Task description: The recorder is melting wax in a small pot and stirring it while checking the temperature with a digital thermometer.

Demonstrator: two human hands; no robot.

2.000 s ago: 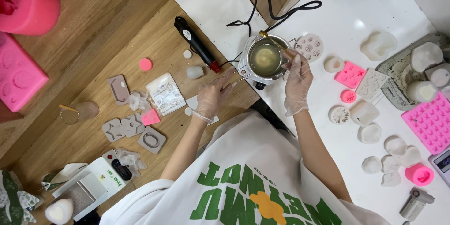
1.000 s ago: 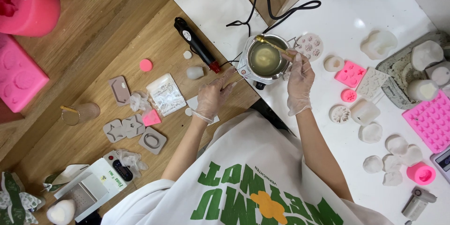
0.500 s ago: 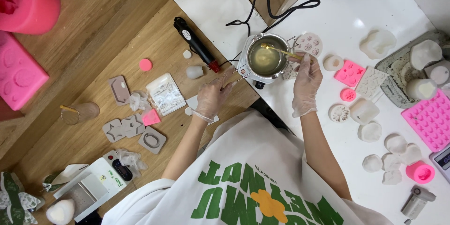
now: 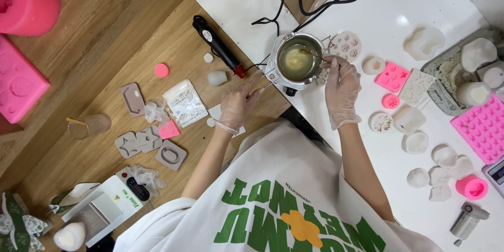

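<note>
I judge stirring underway: my gloved right hand [image 4: 340, 86] pinches a thin stick [image 4: 311, 52] in the melting pot [image 4: 295, 62], while my left hand [image 4: 239, 104], fingers loosely curled, steadies its wire handle [image 4: 269, 83]; next, lift the stick out cleanly.

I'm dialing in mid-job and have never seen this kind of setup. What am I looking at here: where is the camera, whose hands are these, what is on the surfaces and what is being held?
There is one view, from a camera worn on the person's head, looking straight down. No machine is at work: the two gloved hands are the person's own.

The right hand holds a thin stick whose tip dips into a small metal pot of pale yellowish liquid. The pot sits on a small corded heater, at the edge of the white table. The left hand reaches toward the heater's base; whether it touches I cannot tell.

On the white table lie pink molds and whitish cast pieces. On the wooden surface lie a black handheld tool, grey flat molds and a small white scale.
</note>
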